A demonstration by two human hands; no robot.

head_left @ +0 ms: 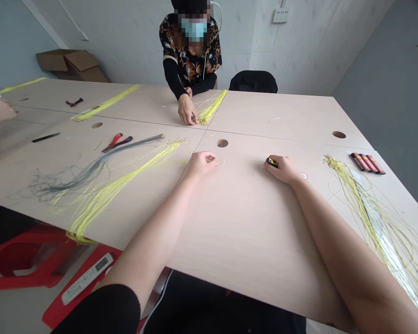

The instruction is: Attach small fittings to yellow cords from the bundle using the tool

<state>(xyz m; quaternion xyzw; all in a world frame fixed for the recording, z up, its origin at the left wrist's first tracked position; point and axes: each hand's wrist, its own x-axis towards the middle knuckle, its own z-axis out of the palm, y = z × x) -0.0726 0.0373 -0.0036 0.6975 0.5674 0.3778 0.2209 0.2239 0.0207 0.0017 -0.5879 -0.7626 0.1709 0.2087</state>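
Across the pale worktop, our left hand pinches what seems a thin yellow strand, just near-left of the round hole; our right hand, right of it, grips a black-and-yellow tool. The yellow bundle lies left of the hole, slanting toward it lengthwise, nearer our left hand.

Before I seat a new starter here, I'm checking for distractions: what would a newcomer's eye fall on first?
The bright yellow strands, bunched left of the left hand and again toward the right side of the table. Next, the right hand, holding a small black-and-yellow tool. Then the co-worker opposite, in a patterned shirt and pale mask.
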